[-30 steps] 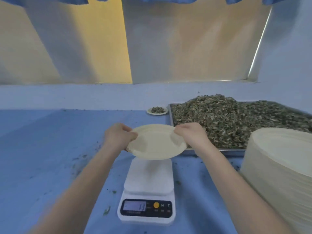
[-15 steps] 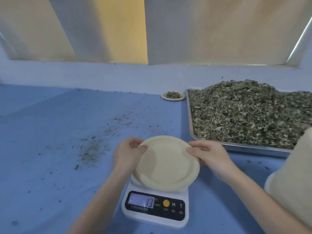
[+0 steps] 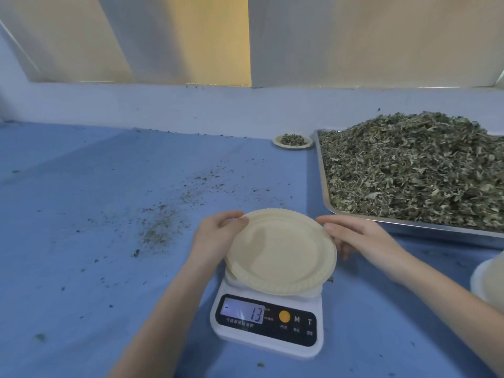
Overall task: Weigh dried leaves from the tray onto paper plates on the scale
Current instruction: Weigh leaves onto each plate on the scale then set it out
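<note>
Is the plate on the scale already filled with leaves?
No, the plate over the scale is bare; both hands hold its rim.

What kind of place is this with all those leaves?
Probably a small herb or tea packing workroom. A big metal tray is heaped with dried leaves, and two hands hold a paper plate over a kitchen scale.

Hands: two, a left hand (image 3: 218, 236) and a right hand (image 3: 360, 238)
Scale (image 3: 268, 323): one
Metal tray (image 3: 409, 226) heaped with dried leaves (image 3: 414, 170): one
Empty paper plate (image 3: 281, 252) over the scale: one
Small plate of leaves (image 3: 293, 140) at the back: one
Stack of plates (image 3: 491, 282) at the right edge: one, count within it unclear
Desk (image 3: 95, 214): one
</note>
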Motion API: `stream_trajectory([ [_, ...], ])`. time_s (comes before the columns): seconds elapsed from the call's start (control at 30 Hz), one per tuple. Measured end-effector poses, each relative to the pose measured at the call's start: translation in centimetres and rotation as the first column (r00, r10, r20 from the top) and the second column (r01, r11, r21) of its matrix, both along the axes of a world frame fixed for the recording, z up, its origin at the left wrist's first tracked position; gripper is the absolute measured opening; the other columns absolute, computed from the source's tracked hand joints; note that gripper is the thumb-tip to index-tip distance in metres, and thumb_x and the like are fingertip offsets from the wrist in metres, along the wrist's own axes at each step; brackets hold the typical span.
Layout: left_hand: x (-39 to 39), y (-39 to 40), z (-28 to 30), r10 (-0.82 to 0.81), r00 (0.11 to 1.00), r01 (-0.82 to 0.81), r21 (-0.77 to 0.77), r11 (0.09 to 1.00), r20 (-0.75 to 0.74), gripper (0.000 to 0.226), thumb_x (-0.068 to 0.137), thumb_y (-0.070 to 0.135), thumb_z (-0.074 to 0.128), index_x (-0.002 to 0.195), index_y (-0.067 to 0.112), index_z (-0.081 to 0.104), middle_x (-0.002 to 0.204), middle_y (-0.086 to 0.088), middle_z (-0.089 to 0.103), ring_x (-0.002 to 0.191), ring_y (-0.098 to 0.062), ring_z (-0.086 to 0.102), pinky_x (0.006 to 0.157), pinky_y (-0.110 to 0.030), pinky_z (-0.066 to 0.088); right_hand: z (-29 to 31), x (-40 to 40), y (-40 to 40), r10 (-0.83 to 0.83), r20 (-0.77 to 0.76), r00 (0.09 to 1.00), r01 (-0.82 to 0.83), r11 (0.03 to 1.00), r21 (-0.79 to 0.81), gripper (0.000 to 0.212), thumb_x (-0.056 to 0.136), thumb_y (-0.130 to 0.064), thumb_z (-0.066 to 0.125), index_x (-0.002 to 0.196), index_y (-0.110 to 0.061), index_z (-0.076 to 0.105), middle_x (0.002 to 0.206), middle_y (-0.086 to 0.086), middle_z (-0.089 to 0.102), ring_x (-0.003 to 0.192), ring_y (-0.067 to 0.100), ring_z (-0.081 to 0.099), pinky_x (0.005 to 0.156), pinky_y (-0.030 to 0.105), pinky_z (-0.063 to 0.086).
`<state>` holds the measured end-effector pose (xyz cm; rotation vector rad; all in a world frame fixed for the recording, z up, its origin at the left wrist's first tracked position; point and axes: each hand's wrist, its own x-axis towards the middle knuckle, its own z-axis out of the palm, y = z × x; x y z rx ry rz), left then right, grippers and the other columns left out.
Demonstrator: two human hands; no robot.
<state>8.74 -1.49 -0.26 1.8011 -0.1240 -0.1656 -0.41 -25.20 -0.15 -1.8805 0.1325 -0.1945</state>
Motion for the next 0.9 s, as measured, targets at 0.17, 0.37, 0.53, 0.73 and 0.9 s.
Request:
stream_trajectory([
  [0.17,-0.2,-0.4,-0.1,0.011,0.998,-0.013,0.026,1.000,0.059,0.033,0.087,0.035,0.061,0.120,0.032,0.061,0.106,0.013,0.063,0.105,-0.011,0.057,0.094,-0.032,0.044,-0.2,-0.1,1.0,-0.076,0.038,0.996,0.074,0.996,0.051,0.043,0.077,-0.043,0.057,0.113,-0.019,0.065,0.086,0.002,0.065,0.069,0.003,0.060,0.060,0.014,0.049],
  [0.37,0.0,-0.3,0.8,0.058,0.988,-0.059,0.001,0.998,0.141,0.024,0.084,0.033,0.064,0.108,0.032,0.064,0.103,0.015,0.064,0.092,-0.002,0.060,0.076,-0.024,0.045,0.8,-0.1,1.5,-0.145,0.168,0.975,0.165,0.980,-0.114,0.038,0.073,-0.062,0.049,0.102,-0.041,0.060,0.105,-0.012,0.061,0.089,-0.001,0.059,0.080,0.020,0.047],
  [0.53,-0.4,-0.1,1.4,0.032,0.952,-0.085,0.162,0.983,0.306,0.022,0.085,0.031,0.062,0.107,0.031,0.063,0.107,0.016,0.060,0.095,-0.003,0.054,0.079,-0.022,0.037,1.9,-0.6,2.3,-0.094,0.201,0.975,0.128,0.978,-0.162,0.048,0.063,-0.068,0.048,0.103,-0.043,0.058,0.113,-0.005,0.058,0.099,0.011,0.058,0.094,0.037,0.046],
  [0.73,-1.1,-0.7,2.5,-0.072,0.879,-0.074,0.286,0.955,0.471,0.020,0.085,0.028,0.061,0.104,0.028,0.066,0.101,0.017,0.058,0.091,0.001,0.047,0.073,-0.015,0.034,2.5,-1.3,2.8,-0.101,0.212,0.972,0.142,0.971,-0.192,0.055,0.069,-0.060,0.051,0.115,-0.032,0.058,0.115,-0.003,0.055,0.102,0.014,0.056,0.094,0.032,0.045],
  [0.9,-2.0,-1.4,3.1,-0.150,0.870,0.007,0.293,0.956,0.470,0.014,0.085,0.028,0.062,0.097,0.034,0.065,0.100,0.020,0.059,0.092,0.003,0.048,0.071,-0.011,0.033,2.4,-2.6,3.0,-0.009,0.187,0.982,0.064,0.955,-0.289,0.049,0.069,-0.070,0.058,0.111,-0.046,0.051,0.117,-0.015,0.049,0.102,-0.002,0.051,0.089,0.017,0.042],
])
